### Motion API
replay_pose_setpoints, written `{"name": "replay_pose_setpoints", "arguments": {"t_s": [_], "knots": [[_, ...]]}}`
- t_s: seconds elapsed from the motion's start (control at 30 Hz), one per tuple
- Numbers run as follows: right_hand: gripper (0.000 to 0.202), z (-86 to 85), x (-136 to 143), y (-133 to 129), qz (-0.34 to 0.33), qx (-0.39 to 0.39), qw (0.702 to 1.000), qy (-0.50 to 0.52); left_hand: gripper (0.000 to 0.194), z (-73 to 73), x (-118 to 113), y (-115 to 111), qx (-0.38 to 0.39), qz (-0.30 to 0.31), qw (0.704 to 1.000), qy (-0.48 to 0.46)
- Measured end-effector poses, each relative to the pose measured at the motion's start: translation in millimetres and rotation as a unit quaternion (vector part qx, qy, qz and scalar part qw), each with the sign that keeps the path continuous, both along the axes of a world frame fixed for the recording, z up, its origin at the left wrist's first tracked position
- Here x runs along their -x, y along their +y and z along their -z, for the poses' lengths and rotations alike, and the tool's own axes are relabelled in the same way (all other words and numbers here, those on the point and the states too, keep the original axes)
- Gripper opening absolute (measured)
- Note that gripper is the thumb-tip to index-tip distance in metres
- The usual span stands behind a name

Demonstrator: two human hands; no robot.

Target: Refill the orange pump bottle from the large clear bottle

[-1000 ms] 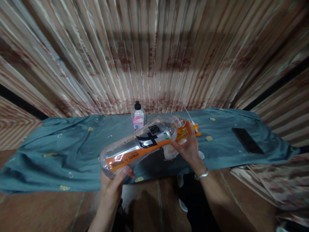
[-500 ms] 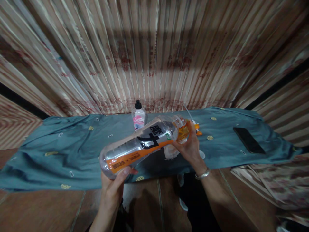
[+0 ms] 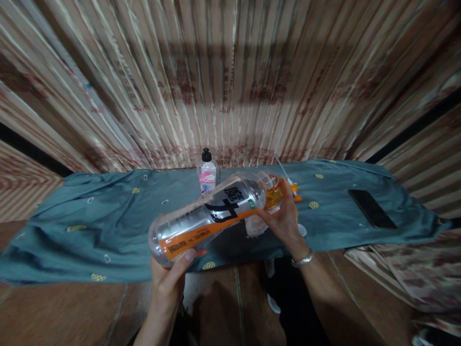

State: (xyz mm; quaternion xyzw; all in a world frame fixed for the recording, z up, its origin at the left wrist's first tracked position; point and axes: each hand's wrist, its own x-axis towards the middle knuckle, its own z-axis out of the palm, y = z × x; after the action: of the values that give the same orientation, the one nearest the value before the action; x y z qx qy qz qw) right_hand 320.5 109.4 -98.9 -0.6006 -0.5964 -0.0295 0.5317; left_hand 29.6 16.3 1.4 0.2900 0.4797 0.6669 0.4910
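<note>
My left hand [image 3: 169, 276] grips the base of a large clear plastic bottle [image 3: 205, 216] with an orange and black label. The bottle lies tilted above the table, its neck up and to the right. At its mouth, my right hand [image 3: 283, 211] has its fingers wrapped round a small clear container [image 3: 274, 196] of amber liquid. The hand partly hides this container, and I cannot tell whether the two rims touch. Below the neck stands a clear plastic item [image 3: 255, 226], mostly covered by the bottle and hand.
A clear bottle with black cap and pink label [image 3: 207, 175] stands at the back. Behind my right hand lies an orange and white pump top [image 3: 295, 191] with a thin tube. A white cap [image 3: 301, 230] and black phone [image 3: 371, 208] rest on the green cloth [image 3: 108, 216].
The large bottle has turned slightly about its length, so its label faces a little differently. Both hands keep nearly the same place and hold.
</note>
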Motion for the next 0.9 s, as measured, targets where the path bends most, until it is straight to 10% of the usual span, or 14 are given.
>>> {"name": "replay_pose_setpoints", "arguments": {"t_s": [0.9], "knots": [[0.112,-2.4,4.4,-1.3,-0.004,0.007,1.0,0.001,0.093,-4.3,5.4,-0.4,-0.012,0.001,1.0,0.018]]}}
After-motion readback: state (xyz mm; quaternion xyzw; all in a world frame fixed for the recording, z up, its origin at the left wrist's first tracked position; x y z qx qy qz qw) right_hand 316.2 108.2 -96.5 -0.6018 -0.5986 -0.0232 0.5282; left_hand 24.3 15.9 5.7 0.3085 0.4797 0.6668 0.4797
